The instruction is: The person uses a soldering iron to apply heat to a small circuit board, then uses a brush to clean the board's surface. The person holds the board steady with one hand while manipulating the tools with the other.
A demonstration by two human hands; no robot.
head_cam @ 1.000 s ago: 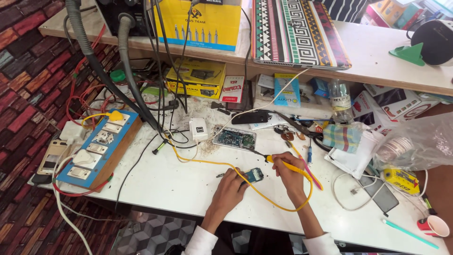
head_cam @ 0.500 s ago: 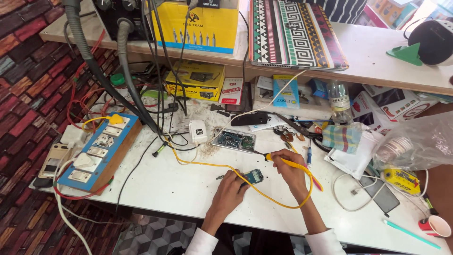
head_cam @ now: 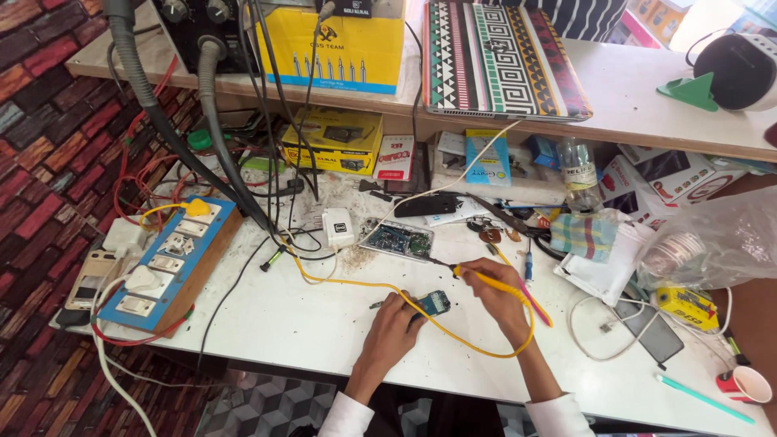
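Note:
My left hand (head_cam: 394, 327) rests on the white table (head_cam: 307, 324) and pinches a small dark circuit board (head_cam: 434, 303) between its fingers. My right hand (head_cam: 495, 293) grips a yellow soldering iron (head_cam: 486, 278) like a pen. The iron's thin tip points left, up toward a larger green circuit board (head_cam: 396, 240) lying flat behind. Its yellow cord (head_cam: 453, 340) loops around in front of my hands and runs off to the left.
A blue power strip (head_cam: 174, 260) with plugs lies at the left. A white charger (head_cam: 338, 227), tools, a checked cloth (head_cam: 588, 235), a clear plastic bag (head_cam: 716, 239), a dark phone (head_cam: 647, 329) and a red cup (head_cam: 749, 383) crowd the table. Boxes and a patterned laptop (head_cam: 502, 57) sit on the shelf.
The view has shifted slightly. Both hands stay in place, the left on the small board and the right on the soldering iron.

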